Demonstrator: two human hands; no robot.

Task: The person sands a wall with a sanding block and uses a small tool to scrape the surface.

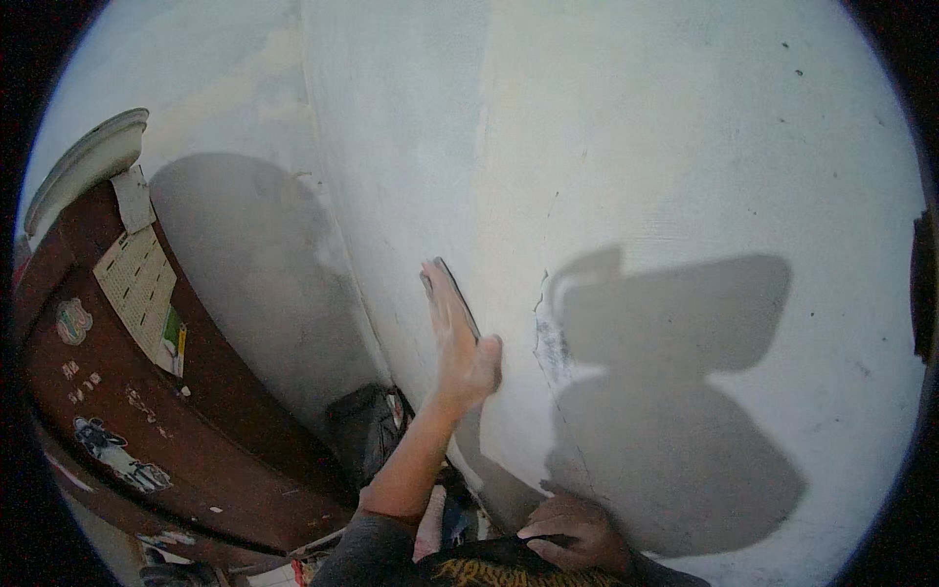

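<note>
My left hand [463, 356] is raised in front of the pale wall [623, 183], its fingers straight and close together. A thin, flat, dark-edged piece [456, 297] shows along the hand's wall side, held flat under the fingers. Its face is hidden, so its material cannot be told. Low in the view, my right hand [576, 532] rests against the front of my black shirt [506, 569] with curled fingers. Something dark shows between them, perhaps shirt cloth. To the right of my left hand, a crack and a chipped patch [550, 345] mark the wall.
On the left stands a brown cabinet [220, 469] with stickers and a perforated card [139, 286]. A pale basin-like object [92, 165] sits on top. A black bag [363, 425] lies in the wall corner. Shadows fall across the wall.
</note>
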